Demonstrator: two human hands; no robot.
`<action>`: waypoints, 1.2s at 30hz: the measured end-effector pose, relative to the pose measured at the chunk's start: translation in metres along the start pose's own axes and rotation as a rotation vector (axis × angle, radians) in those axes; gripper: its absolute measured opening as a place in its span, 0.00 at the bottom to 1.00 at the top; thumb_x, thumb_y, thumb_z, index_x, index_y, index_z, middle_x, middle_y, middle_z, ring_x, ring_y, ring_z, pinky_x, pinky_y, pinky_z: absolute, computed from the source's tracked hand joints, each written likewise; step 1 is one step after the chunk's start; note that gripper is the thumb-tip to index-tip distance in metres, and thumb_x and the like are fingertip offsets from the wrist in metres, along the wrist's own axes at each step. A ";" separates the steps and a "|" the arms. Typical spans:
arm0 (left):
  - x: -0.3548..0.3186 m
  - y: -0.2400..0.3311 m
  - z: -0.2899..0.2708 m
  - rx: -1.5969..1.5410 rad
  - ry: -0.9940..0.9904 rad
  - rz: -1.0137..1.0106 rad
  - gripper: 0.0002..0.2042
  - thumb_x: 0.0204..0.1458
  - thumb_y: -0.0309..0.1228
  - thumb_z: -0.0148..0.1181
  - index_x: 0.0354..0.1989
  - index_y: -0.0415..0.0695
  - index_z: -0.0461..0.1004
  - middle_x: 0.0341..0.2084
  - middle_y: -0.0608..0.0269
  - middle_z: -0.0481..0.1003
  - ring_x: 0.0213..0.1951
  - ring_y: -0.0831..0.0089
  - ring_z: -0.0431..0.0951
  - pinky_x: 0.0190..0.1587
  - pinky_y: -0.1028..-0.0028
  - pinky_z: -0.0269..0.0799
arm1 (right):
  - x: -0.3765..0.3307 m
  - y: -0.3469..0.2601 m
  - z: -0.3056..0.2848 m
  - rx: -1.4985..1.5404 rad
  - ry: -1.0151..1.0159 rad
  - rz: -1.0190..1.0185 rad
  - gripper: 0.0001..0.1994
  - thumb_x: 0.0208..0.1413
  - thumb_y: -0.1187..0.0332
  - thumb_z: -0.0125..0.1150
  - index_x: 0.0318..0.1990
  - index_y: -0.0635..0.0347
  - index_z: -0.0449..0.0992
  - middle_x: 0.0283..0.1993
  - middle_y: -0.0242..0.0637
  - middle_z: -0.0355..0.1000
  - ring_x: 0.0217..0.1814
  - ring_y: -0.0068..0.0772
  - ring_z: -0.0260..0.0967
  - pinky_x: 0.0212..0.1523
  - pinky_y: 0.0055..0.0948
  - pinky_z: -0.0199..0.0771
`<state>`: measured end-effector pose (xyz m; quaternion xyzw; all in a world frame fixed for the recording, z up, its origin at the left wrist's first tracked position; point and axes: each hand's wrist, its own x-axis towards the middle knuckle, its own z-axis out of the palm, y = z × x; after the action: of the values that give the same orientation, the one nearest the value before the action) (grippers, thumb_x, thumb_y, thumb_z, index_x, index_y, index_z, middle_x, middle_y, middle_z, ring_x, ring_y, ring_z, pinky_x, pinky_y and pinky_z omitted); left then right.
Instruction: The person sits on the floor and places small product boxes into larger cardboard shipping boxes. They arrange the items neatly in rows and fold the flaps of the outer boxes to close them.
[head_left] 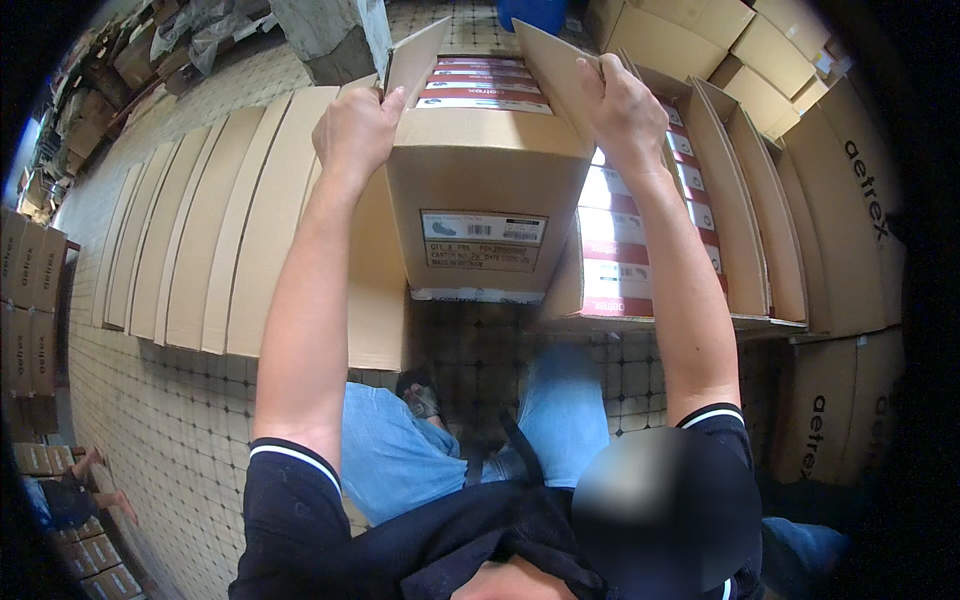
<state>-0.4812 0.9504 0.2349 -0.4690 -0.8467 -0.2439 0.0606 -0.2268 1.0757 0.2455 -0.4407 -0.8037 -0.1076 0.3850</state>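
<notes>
An open cardboard carton (487, 175) stands in front of me, tilted slightly, with a printed label on its near side. Red-and-white boxes (485, 88) sit in a row inside it. My left hand (357, 132) is closed around the carton's left side flap (416, 58), at its edge. On the other side, my right hand (627, 112) grips the right side flap (548, 72) near its outer corner, fingers curled over the edge. Both flaps stand raised and spread outward. The fingertips are partly hidden behind the cardboard.
Several cartons (235, 215) stand in a row at the left. At the right are open cartons (735, 190) with red-and-white boxes (615, 240), beside stacked cartons (850, 190). A concrete pillar (335, 38) and a blue container (533, 12) lie beyond. Another person (75, 495) is at lower left.
</notes>
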 end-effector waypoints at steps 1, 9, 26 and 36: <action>0.000 0.001 0.000 -0.005 -0.004 -0.005 0.24 0.59 0.54 0.51 0.32 0.46 0.83 0.27 0.51 0.81 0.34 0.53 0.83 0.38 0.56 0.76 | 0.000 0.000 -0.001 0.018 -0.021 0.016 0.20 0.67 0.48 0.46 0.35 0.56 0.71 0.33 0.43 0.78 0.37 0.51 0.77 0.35 0.48 0.75; 0.002 -0.004 0.003 -0.031 -0.018 -0.031 0.26 0.59 0.56 0.50 0.34 0.46 0.83 0.29 0.48 0.82 0.37 0.51 0.83 0.40 0.55 0.76 | 0.001 -0.003 -0.002 -0.001 -0.113 0.025 0.17 0.67 0.50 0.46 0.46 0.53 0.70 0.37 0.48 0.78 0.41 0.55 0.76 0.40 0.50 0.74; -0.037 -0.016 0.021 -0.009 -0.135 -0.046 0.26 0.59 0.56 0.49 0.36 0.44 0.82 0.31 0.43 0.81 0.39 0.48 0.82 0.43 0.52 0.76 | -0.039 0.016 -0.001 0.192 -0.241 -0.104 0.11 0.68 0.60 0.46 0.53 0.50 0.67 0.29 0.52 0.77 0.32 0.58 0.76 0.32 0.53 0.75; -0.177 -0.050 0.092 0.079 -0.450 -0.135 0.19 0.61 0.46 0.53 0.36 0.42 0.78 0.31 0.43 0.80 0.38 0.47 0.81 0.42 0.52 0.76 | -0.215 -0.001 0.006 0.002 -0.428 -0.147 0.16 0.62 0.70 0.52 0.57 0.57 0.69 0.38 0.45 0.78 0.66 0.47 0.67 0.61 0.49 0.65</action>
<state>-0.4128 0.8359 0.0781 -0.4512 -0.8772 -0.1035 -0.1276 -0.1630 0.9437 0.0885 -0.3935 -0.8971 -0.0383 0.1971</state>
